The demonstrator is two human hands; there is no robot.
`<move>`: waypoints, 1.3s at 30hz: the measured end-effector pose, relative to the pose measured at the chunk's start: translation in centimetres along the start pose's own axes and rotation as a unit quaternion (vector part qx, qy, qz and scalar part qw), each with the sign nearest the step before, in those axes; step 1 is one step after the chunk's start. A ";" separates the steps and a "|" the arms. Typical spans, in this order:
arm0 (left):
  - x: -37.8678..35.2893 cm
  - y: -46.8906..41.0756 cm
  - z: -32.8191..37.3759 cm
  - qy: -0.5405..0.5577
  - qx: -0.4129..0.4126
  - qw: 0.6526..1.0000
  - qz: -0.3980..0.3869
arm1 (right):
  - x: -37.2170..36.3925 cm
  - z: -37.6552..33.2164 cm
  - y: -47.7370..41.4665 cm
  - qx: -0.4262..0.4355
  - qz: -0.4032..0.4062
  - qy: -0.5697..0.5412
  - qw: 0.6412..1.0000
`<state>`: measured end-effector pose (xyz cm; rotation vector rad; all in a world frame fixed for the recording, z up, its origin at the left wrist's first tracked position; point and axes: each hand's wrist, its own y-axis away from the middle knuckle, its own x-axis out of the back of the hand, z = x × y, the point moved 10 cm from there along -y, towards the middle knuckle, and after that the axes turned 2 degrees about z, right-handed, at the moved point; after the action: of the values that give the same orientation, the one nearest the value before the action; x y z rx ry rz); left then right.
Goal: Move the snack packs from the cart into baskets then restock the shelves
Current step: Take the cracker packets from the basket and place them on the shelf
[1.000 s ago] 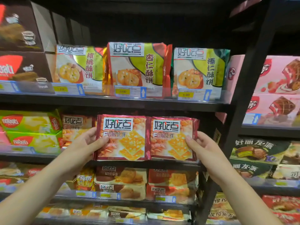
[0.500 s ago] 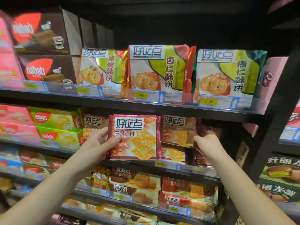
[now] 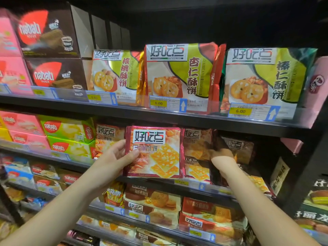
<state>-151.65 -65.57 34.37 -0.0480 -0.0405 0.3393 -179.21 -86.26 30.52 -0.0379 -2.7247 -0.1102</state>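
My left hand (image 3: 113,160) grips the left edge of a red almond-cracker snack pack (image 3: 156,153), thumb across its front. The pack stands upright at the front of the middle shelf (image 3: 191,183). My right hand (image 3: 221,160) reaches deep into the shadow of the same shelf. It holds a second snack pack (image 3: 239,150), tilted, to the right of several like packs (image 3: 197,144) stacked there. The right fingers are dark and partly hidden.
The upper shelf (image 3: 159,118) carries green-and-white cookie bags (image 3: 181,75) and brown wafer boxes (image 3: 53,73). Green wafer boxes (image 3: 69,137) sit left of my left hand. Lower shelves hold more biscuit packs (image 3: 152,201). A black upright post (image 3: 308,174) bounds the bay on the right.
My right hand has pushed its pack from the shelf front deep into the shelf on the right. The left hand keeps its pack at the front. The view has shifted left and closer.
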 end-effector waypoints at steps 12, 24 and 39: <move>-0.9 -0.6 -0.4 0.003 0.002 1.000 -0.010 | 0.4 -0.2 -1.7 0.029 0.036 0.231 0.972; -2.5 -0.7 -0.7 0.003 0.006 1.000 -0.029 | -0.1 0.6 -2.1 0.046 0.074 0.228 0.970; -11.8 -3.2 -0.7 0.011 -0.024 0.996 -0.081 | 7.5 0.9 8.9 0.170 0.082 -0.081 0.979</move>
<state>-161.64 -72.58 33.45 -0.0960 -0.0312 0.1765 -186.02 -77.21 33.40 -0.1787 -2.8480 0.4225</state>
